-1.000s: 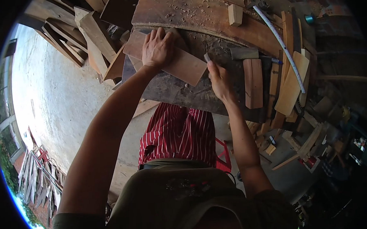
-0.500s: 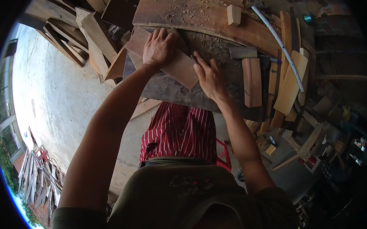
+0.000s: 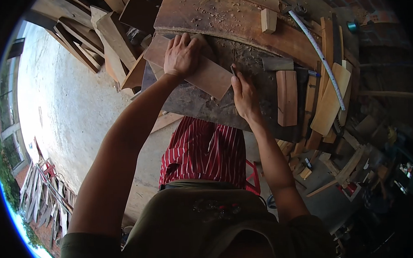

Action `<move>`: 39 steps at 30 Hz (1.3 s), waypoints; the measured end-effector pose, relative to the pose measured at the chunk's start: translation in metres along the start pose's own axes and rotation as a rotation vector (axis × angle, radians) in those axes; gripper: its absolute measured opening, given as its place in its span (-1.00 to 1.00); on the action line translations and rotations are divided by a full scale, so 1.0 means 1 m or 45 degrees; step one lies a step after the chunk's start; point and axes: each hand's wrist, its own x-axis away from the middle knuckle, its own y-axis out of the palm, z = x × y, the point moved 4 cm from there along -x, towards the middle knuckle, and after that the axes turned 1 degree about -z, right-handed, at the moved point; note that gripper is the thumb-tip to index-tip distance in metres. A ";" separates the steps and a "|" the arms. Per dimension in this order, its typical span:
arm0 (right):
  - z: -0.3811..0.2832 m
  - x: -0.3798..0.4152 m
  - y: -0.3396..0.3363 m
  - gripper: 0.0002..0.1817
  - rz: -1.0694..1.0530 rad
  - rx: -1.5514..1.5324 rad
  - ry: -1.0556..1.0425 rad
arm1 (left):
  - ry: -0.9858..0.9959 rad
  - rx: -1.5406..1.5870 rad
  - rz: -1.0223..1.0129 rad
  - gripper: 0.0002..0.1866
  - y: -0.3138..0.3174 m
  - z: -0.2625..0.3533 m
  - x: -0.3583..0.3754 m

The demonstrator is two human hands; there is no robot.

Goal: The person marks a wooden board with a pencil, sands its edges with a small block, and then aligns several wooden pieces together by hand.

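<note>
Left hand (image 3: 181, 55) presses flat on the board (image 3: 209, 76) lying on the desk (image 3: 201, 104), right hand (image 3: 245, 92) pinches a pencil (image 3: 234, 71) at its end edge; board looks stiff, light, best pinned from above.

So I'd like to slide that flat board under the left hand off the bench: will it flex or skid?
The flat board looks like solid thin wood, so probably stiff and fairly light. Wood chips litter the workbench, so it may skid once the left hand lifts.
</note>
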 end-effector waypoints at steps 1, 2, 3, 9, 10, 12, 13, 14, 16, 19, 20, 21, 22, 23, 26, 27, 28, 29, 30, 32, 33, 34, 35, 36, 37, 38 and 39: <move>-0.002 -0.014 -0.001 -0.47 -0.005 0.067 -0.053 | -0.022 -0.021 0.004 -0.84 -0.001 0.002 -0.001; -0.003 -0.025 -0.002 -0.47 -0.006 0.062 -0.036 | -0.041 -0.037 0.011 -0.84 -0.002 0.006 -0.001; -0.006 -0.036 -0.002 -0.48 -0.128 0.221 0.008 | -0.036 -0.038 -0.002 -0.83 -0.001 0.007 -0.001; -0.017 0.006 -0.012 -0.47 -0.199 0.209 0.112 | -0.009 -0.013 -0.051 -0.82 0.004 -0.001 -0.002; -0.011 0.002 -0.008 -0.47 -0.204 0.213 0.128 | -0.009 -0.001 -0.064 -0.82 0.004 0.004 0.001; -0.011 -0.031 0.013 -0.48 -0.190 0.353 0.055 | 0.005 -0.055 -0.041 -0.81 -0.006 0.009 -0.003; -0.029 -0.041 0.012 -0.46 -0.256 0.439 0.090 | 0.008 -0.070 -0.051 -0.81 -0.005 0.007 -0.002; -0.024 -0.049 0.015 -0.46 -0.237 0.439 0.079 | 0.020 -0.077 -0.034 -0.81 -0.005 0.004 -0.004; -0.013 -0.049 0.021 -0.44 -0.118 -0.066 -0.015 | 0.029 -0.033 -0.056 -0.81 0.000 0.002 -0.003; 0.033 -0.029 -0.006 -0.34 -0.030 -0.641 0.350 | 0.065 -0.018 -0.045 -0.80 0.001 0.000 -0.002; 0.053 -0.017 -0.011 -0.36 0.014 -0.647 0.541 | 0.053 -0.010 -0.048 -0.80 0.004 0.001 0.000; 0.054 -0.010 -0.009 -0.36 0.014 -0.644 0.545 | 0.060 0.005 -0.058 -0.80 0.006 -0.001 0.001; 0.048 -0.006 -0.010 -0.32 0.000 -0.543 0.368 | 0.071 0.014 -0.059 -0.79 0.006 -0.002 -0.001; 0.042 -0.005 -0.011 -0.28 -0.010 -0.443 0.185 | 0.076 0.008 -0.048 -0.79 0.005 -0.002 -0.001; 0.027 -0.006 -0.010 -0.28 -0.076 -0.151 0.157 | 0.069 0.095 0.068 -0.79 0.010 -0.007 0.000; 0.029 -0.007 -0.009 -0.29 -0.053 -0.158 0.186 | 0.129 0.094 0.089 -0.78 0.005 -0.005 -0.001; 0.030 -0.004 -0.008 -0.29 -0.047 -0.158 0.183 | 0.187 0.089 0.114 -0.77 -0.001 -0.003 -0.002; 0.031 -0.005 -0.008 -0.30 -0.052 -0.120 0.195 | 0.190 0.083 0.126 -0.77 -0.006 0.000 -0.002; 0.033 -0.007 -0.006 -0.30 -0.055 -0.084 0.204 | 0.118 0.251 0.271 -0.75 -0.037 0.013 -0.003; 0.031 -0.007 -0.005 -0.30 -0.002 -0.138 0.095 | 0.107 0.500 0.606 -0.69 -0.114 0.039 -0.001; 0.030 -0.004 -0.004 -0.31 0.035 -0.187 0.007 | 0.209 0.668 0.824 -0.58 -0.164 0.056 0.003; 0.030 -0.001 -0.003 -0.31 0.046 -0.187 0.010 | 0.373 0.694 1.096 -0.42 -0.212 0.071 0.009; 0.030 0.002 0.000 -0.30 0.039 -0.108 0.032 | 0.584 0.781 1.341 -0.34 -0.262 0.085 0.014; 0.027 0.002 0.001 -0.30 0.029 -0.027 0.047 | 0.775 0.821 1.238 -0.33 -0.321 0.102 0.026; 0.023 0.003 0.001 -0.30 0.037 0.056 0.043 | 0.934 1.806 1.581 -0.34 -0.353 0.090 0.053; 0.022 0.004 0.002 -0.30 0.070 0.056 0.000 | 0.947 1.801 1.594 -0.34 -0.357 0.094 0.052; 0.017 0.005 -0.001 -0.29 0.012 0.048 0.058 | 0.955 1.773 1.562 -0.35 -0.360 0.100 0.051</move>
